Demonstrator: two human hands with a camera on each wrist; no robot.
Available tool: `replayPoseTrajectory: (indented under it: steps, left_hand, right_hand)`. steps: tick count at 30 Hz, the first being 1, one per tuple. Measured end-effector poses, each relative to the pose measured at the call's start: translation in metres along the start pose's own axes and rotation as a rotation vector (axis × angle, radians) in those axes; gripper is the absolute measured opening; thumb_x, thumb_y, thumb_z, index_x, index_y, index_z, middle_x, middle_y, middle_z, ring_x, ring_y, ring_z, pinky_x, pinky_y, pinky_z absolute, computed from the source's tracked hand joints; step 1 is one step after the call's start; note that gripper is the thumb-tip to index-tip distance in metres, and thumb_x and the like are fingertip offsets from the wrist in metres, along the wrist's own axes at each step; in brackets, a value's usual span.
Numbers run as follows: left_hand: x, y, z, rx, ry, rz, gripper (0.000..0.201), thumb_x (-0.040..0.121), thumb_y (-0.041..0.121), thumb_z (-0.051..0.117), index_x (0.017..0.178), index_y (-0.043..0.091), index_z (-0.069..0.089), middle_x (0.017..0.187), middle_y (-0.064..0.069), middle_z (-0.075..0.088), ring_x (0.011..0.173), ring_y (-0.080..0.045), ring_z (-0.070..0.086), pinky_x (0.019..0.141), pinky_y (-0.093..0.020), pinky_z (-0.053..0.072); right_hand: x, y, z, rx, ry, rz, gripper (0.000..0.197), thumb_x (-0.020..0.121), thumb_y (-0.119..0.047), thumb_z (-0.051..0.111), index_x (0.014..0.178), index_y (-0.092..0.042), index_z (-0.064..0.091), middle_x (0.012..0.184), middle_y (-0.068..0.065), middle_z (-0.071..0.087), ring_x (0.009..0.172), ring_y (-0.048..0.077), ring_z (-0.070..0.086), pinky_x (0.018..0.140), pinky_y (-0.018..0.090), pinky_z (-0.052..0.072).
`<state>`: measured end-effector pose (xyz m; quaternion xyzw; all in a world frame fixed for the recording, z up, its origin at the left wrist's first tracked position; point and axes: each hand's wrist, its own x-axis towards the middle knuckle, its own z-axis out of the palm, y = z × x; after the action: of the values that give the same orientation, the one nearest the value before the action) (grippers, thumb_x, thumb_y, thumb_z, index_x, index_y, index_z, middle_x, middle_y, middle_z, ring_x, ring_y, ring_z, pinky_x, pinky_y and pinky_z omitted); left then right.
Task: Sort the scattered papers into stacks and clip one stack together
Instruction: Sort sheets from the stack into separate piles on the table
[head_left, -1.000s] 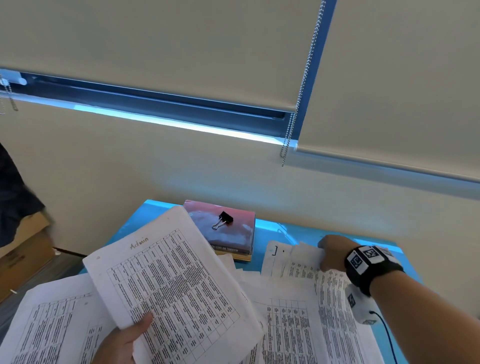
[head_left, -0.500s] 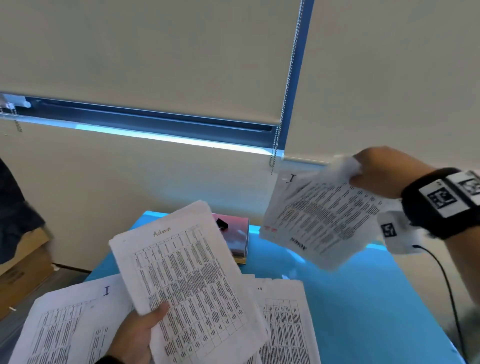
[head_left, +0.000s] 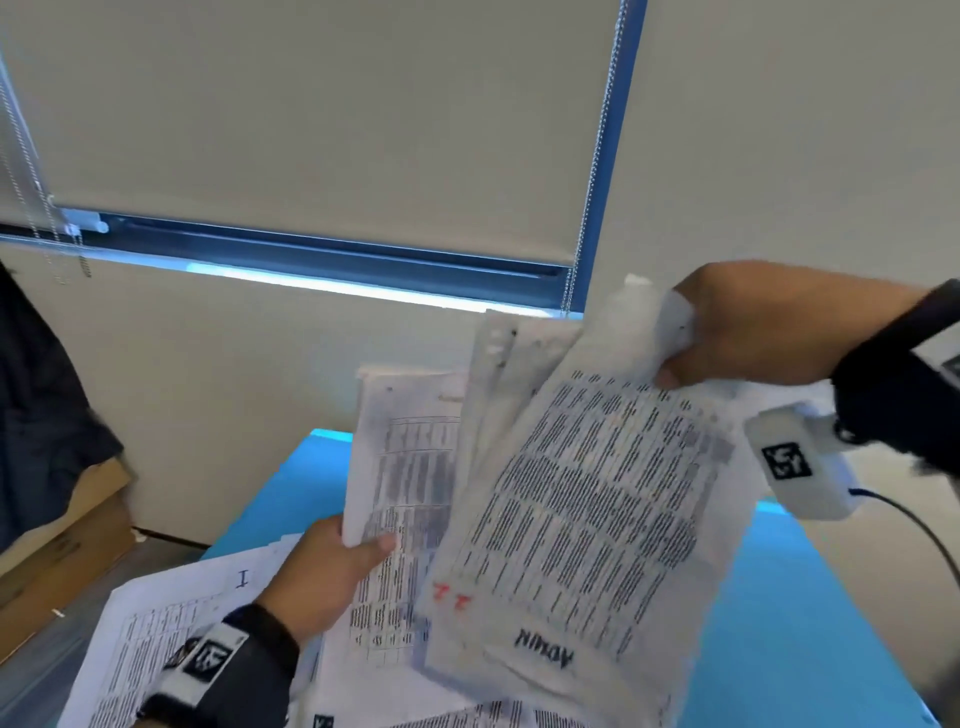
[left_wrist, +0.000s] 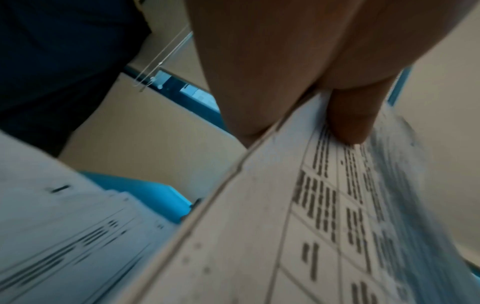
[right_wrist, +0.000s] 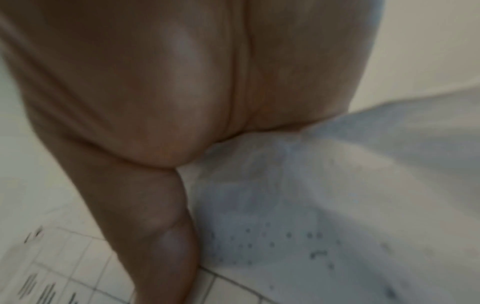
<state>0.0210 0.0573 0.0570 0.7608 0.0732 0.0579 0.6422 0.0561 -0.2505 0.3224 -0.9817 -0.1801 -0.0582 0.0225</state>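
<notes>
Blue worktop: loose papers lie scattered at its near left corner, unsorted. Above the worktop, right hand pinches a printed sheet by its top edge, hanging upside down, likely to join the bundle the left hand clamps upright, thumb over front. Clip not in view.

A blue table stands against a cream wall. Above it hang beige roller blinds with bead chains, a bright strip of window showing beneath. Cardboard boxes sit at far left under dark fabric.
</notes>
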Motion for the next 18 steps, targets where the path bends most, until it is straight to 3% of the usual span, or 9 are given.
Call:
replayPoseTrajectory:
  steps: [3,6,7,9,10,12,14,16,18]
  left_hand:
    - [-0.009,0.022,0.005,0.139,-0.108,0.053,0.016,0.082,0.026,0.072,0.091,0.014,0.075,0.093,-0.01,0.076,0.081,-0.019,0.07,0.084,-0.045,0.054]
    - [-0.019,0.036,0.01,0.22,-0.246,0.111,0.009,0.085,0.017,0.068,0.088,0.017,0.077,0.093,-0.005,0.077,0.092,-0.021,0.071,0.084,-0.038,0.055]
    - [-0.022,0.04,0.012,0.213,-0.278,0.118,0.013,0.087,0.01,0.067,0.088,0.017,0.077,0.092,-0.001,0.077,0.092,-0.017,0.072,0.081,-0.032,0.057]
    - [-0.03,0.046,0.013,0.203,-0.309,0.133,0.022,0.09,0.002,0.062,0.088,0.017,0.077,0.091,0.004,0.078,0.089,-0.012,0.072,0.074,-0.022,0.056]
    - [-0.032,0.048,0.014,0.198,-0.314,0.132,0.023,0.092,0.003,0.06,0.089,0.018,0.077,0.091,0.004,0.078,0.087,-0.012,0.072,0.071,-0.021,0.056]
    - [-0.033,0.047,0.012,0.158,-0.309,0.088,0.026,0.094,0.008,0.059,0.084,0.023,0.078,0.088,0.003,0.078,0.084,-0.012,0.073,0.067,-0.021,0.055]
    - [-0.03,0.039,0.009,0.078,-0.227,0.012,0.022,0.092,0.014,0.059,0.085,0.021,0.079,0.091,-0.004,0.077,0.088,-0.02,0.073,0.078,-0.035,0.057]
    - [-0.026,0.032,0.006,-0.116,-0.155,-0.04,0.025,0.08,0.025,0.062,0.093,0.013,0.078,0.102,-0.015,0.075,0.101,-0.032,0.069,0.096,-0.052,0.05]
    - [-0.03,0.031,0.007,-0.294,-0.188,-0.015,0.035,0.076,0.031,0.06,0.1,0.012,0.077,0.108,-0.018,0.073,0.105,-0.034,0.067,0.097,-0.052,0.049]
  right_hand:
    - [0.009,-0.013,0.025,0.024,-0.036,-0.094,0.027,0.071,-0.036,0.081,0.087,-0.025,0.062,0.082,-0.007,0.064,0.074,0.01,0.06,0.066,0.029,0.048]
    - [0.015,-0.023,0.046,0.068,-0.046,-0.185,0.037,0.072,-0.035,0.079,0.105,-0.025,0.065,0.102,-0.008,0.067,0.088,0.014,0.063,0.081,0.035,0.053]
    - [0.016,-0.025,0.051,0.074,-0.05,-0.21,0.034,0.073,-0.034,0.078,0.103,-0.025,0.066,0.1,-0.008,0.068,0.088,0.014,0.063,0.08,0.034,0.053]
    - [0.015,-0.027,0.057,0.093,-0.062,-0.206,0.015,0.077,-0.033,0.076,0.084,-0.032,0.063,0.084,-0.012,0.067,0.076,0.009,0.062,0.066,0.026,0.049]
    - [0.014,-0.028,0.059,0.095,-0.063,-0.197,0.017,0.079,-0.032,0.075,0.075,-0.034,0.058,0.075,-0.014,0.064,0.069,0.005,0.06,0.059,0.022,0.044]
    - [0.013,-0.029,0.062,0.09,-0.045,-0.191,0.018,0.082,-0.031,0.072,0.073,-0.032,0.056,0.071,-0.013,0.061,0.065,0.001,0.056,0.054,0.02,0.04]
    - [0.01,-0.031,0.063,0.086,-0.021,-0.184,0.011,0.083,-0.029,0.069,0.079,-0.025,0.06,0.073,-0.007,0.063,0.065,0.005,0.056,0.053,0.023,0.041]
    - [0.008,-0.032,0.064,0.095,0.007,-0.168,0.011,0.082,-0.027,0.067,0.079,-0.018,0.06,0.073,-0.001,0.064,0.064,0.011,0.057,0.053,0.026,0.044]
    - [0.005,-0.033,0.063,0.118,0.028,-0.155,0.011,0.081,-0.026,0.066,0.08,-0.015,0.062,0.075,0.003,0.065,0.067,0.014,0.059,0.056,0.029,0.047]
